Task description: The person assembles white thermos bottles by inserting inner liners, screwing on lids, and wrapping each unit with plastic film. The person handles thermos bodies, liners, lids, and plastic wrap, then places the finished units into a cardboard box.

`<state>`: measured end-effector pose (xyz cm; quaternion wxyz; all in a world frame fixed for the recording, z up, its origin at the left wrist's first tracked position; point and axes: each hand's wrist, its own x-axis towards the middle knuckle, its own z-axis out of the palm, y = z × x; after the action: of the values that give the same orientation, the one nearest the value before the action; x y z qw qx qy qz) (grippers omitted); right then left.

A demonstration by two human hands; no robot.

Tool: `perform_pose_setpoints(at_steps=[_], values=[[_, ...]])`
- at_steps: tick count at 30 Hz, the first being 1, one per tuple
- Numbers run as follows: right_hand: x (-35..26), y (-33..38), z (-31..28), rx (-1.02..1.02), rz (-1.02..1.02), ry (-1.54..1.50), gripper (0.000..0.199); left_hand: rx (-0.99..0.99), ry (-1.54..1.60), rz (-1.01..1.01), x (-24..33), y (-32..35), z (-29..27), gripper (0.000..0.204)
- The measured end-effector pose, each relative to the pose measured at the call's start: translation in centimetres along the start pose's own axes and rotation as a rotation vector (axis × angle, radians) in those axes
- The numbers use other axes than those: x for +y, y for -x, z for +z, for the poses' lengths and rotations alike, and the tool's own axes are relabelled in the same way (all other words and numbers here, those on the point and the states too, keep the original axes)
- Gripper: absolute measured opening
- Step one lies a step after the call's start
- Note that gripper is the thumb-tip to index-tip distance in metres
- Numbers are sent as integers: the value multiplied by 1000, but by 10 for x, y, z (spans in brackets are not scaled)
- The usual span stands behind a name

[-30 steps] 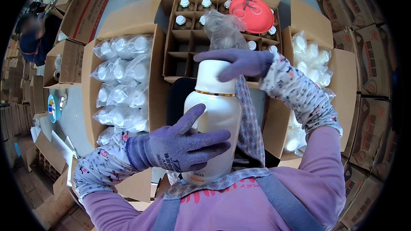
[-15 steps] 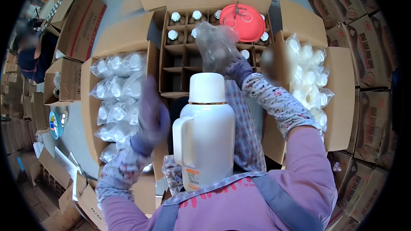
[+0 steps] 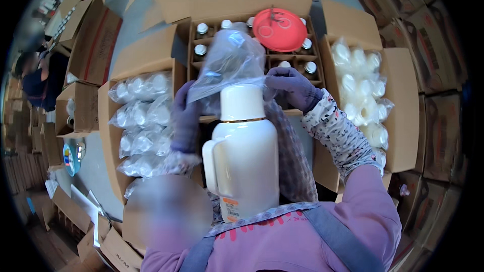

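A tall white flask (image 3: 247, 161) with a side handle and a thin gold ring under its cap stands upright against my apron. Over its cap I hold a clear plastic bag (image 3: 229, 60), mouth down. My left hand (image 3: 185, 118), in a purple glove, grips the bag's left edge. My right hand (image 3: 292, 86), also gloved, pinches the bag's right edge beside the cap. Behind the bag lies a divided carton (image 3: 201, 25) with several flasks standing in its cells.
A red round lid (image 3: 280, 29) rests on the divided carton. An open carton (image 3: 106, 121) on my left holds bagged white parts; another carton (image 3: 398, 111) on my right holds more. Closed cartons are stacked all around. A person (image 3: 38, 80) sits far left.
My hands have left the flask's body and cap. They lifted the clear bag, spread it, and now hold it just over the flask's cap.
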<state>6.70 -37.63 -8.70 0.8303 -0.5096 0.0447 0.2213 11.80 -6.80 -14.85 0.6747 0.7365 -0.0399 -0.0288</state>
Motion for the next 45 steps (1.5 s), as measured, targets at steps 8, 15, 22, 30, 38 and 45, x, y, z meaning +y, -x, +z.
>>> perform_pose_setpoints(at_steps=[8, 15, 22, 30, 38, 45], values=[[36, 98, 49, -476, -346, 716, 16, -32, 207, -18, 28, 159, -34, 36], [63, 146, 87, 2, -697, 886, 13, -165, 273, -81, 116, 168, 6, 41], [42, 159, 95, -128, -914, 1105, 13, -75, 6, 134, 95, 190, -5, 32], [91, 239, 80, -460, -334, 1145, 7, -763, -297, 25, 103, 260, -60, 41], [16, 246, 73, 103, -47, 741, 53, -662, -591, 751, 139, 207, 75, 61], [10, 284, 11, 97, 146, 625, 38, -1251, -742, 1240, 136, 242, 103, 40]])
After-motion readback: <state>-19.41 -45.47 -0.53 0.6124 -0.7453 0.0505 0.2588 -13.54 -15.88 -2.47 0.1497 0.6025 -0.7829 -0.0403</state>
